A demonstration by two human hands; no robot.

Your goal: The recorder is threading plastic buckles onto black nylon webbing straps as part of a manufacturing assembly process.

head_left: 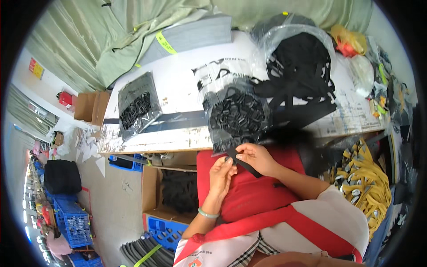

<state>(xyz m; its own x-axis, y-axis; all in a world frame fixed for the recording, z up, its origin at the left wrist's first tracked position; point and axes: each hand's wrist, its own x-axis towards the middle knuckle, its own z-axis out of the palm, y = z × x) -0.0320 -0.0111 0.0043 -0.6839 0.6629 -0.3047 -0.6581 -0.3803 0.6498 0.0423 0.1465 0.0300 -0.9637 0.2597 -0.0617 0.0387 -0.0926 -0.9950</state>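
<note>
My left hand (219,177) is closed, its thumb and fingers pinching a small black piece that looks like a plastic buckle (228,159). Close beside it, my right hand (258,159) grips a black webbing strap (250,168), which hangs down between the hands over my red apron (258,200). The strap's end meets the small piece; whether it is threaded through is hidden by my fingers. Just beyond my hands, at the table edge, lies an open plastic bag of black buckles (238,115). Behind it to the right, a clear bag holds a heap of black straps (299,66).
A smaller bag of black buckles (137,109) lies left on the worn white table (178,100). Under the table is a cardboard box with black material (151,189). Yellow straps (364,187) are piled at right. Blue crates (73,222) stand on the floor at left.
</note>
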